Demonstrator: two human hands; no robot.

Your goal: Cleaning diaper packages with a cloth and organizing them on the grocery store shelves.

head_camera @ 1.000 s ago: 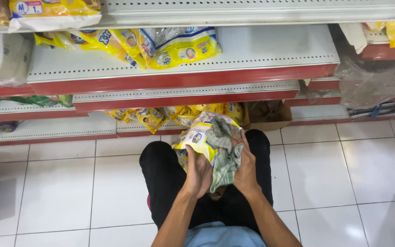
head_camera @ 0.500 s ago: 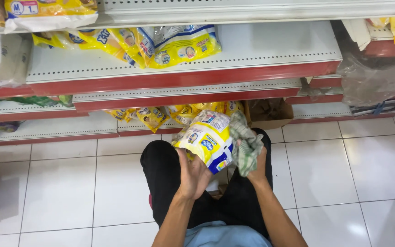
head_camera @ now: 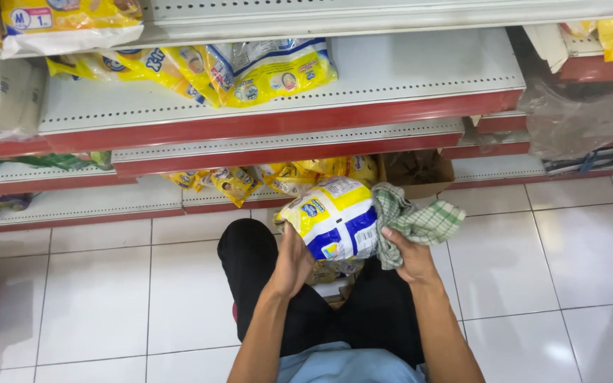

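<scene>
Head view: diaper pack (head_camera: 335,220) tilted, long axis up-left to down-right.

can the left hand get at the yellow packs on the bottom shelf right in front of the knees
Probably yes, but not freely. The yellow packs lie just beyond the knees with nothing between. Yet the left hand is gripping a yellow and blue pack, while the right hand presses a checked cloth to it.

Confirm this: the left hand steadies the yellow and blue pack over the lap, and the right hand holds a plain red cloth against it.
Not quite. The cloth in the right hand is green and white checked, not plain red, as the head view shows. The left hand does steady the yellow and blue pack over the lap.
</scene>
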